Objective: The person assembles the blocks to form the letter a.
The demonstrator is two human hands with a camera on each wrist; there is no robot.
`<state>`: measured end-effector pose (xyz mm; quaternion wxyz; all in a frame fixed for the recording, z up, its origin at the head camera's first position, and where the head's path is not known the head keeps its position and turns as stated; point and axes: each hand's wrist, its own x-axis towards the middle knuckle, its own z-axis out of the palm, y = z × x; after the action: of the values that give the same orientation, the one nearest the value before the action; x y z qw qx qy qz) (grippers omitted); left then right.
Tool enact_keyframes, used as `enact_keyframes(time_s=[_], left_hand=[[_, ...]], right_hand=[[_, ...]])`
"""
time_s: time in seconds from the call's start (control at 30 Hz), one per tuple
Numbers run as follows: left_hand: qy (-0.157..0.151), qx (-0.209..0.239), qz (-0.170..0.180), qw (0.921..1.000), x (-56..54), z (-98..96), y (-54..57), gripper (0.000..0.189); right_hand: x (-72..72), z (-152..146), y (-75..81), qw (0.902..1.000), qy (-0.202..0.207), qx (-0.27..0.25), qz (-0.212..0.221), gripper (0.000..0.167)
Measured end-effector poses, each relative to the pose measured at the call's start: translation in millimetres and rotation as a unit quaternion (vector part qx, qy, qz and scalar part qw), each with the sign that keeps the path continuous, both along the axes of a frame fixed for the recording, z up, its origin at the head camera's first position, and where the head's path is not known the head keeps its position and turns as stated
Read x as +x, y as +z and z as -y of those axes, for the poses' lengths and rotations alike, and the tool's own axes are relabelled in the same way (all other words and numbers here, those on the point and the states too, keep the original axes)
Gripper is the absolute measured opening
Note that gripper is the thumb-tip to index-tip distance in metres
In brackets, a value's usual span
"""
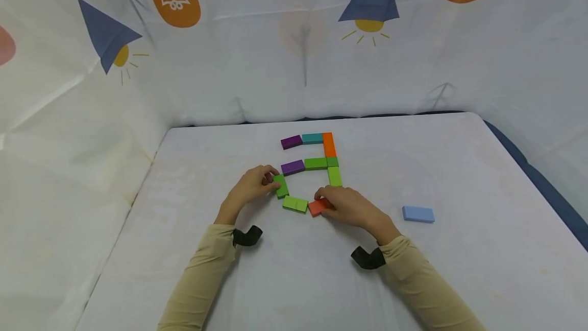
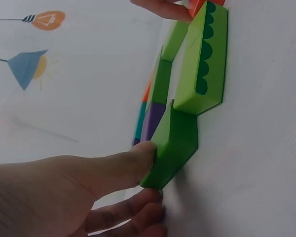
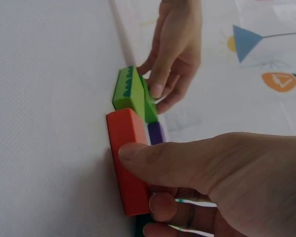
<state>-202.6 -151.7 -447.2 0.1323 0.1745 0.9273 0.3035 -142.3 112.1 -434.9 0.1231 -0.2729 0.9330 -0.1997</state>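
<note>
My left hand (image 1: 250,186) pinches a green block (image 1: 280,187) between thumb and fingers. In the left wrist view this green block (image 2: 175,143) meets the end of a lime block (image 2: 201,64) with a dark green scalloped edge. My right hand (image 1: 352,207) grips a red-orange block (image 1: 315,208), its thumb on the near face in the right wrist view, where the red block (image 3: 126,168) adjoins the lime block. Behind my hands, a purple block (image 1: 292,168), a green block (image 1: 316,163) and a lime block (image 1: 335,176) continue the outline. A dark green piece (image 3: 142,224) is mostly hidden under my right fingers.
At the far end of the outline lie a dark purple block (image 1: 291,142), a teal block (image 1: 312,139) and an orange block (image 1: 328,145). A light blue block (image 1: 418,214) lies apart on the right of the white table (image 1: 482,178). A patterned curtain (image 1: 257,55) hangs behind.
</note>
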Motion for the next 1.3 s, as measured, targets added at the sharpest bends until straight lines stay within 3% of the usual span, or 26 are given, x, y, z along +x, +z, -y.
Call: enact_keyframes(time_s=[0.33, 0.73, 0.87, 0.97, 1.03, 1.13, 1.3], left_hand=[[-0.012, 0.003, 0.001, 0.9999, -0.8, 0.7, -1.1, 0.033], [0.003, 0.013, -0.01, 0.9999, 0.6, -0.3, 0.3, 0.034], [0.005, 0.021, -0.068, 0.9974, -0.9, -1.2, -2.6, 0.038], [-0.018, 0.028, -0.123, 0.9918, -4.3, -1.7, -7.3, 0.04], [-0.038, 0.028, -0.137, 0.9894, -6.3, -1.5, -11.3, 0.041], [-0.057, 0.017, -0.119, 0.9911, -7.3, -1.2, -14.9, 0.042], [-0.065, 0.005, -0.095, 0.9933, -6.1, -0.9, -15.3, 0.042]], right_hand=[[-0.2, -0.1, 0.0, 0.9999, 0.006, 0.008, -0.006, 0.028], [1.4, 6.1, -1.5, 0.9987, 0.009, -0.024, -0.045, 0.027], [3.0, 12.3, -4.0, 0.9944, 0.029, -0.029, -0.098, 0.026], [6.0, 19.3, -5.3, 0.9894, 0.071, -0.032, -0.122, 0.028], [9.3, 22.7, -5.8, 0.987, 0.098, -0.027, -0.124, 0.031], [14.2, 24.6, -7.2, 0.9845, 0.124, -0.011, -0.124, 0.036], [17.2, 24.2, -10.6, 0.9834, 0.131, 0.012, -0.125, 0.04]])
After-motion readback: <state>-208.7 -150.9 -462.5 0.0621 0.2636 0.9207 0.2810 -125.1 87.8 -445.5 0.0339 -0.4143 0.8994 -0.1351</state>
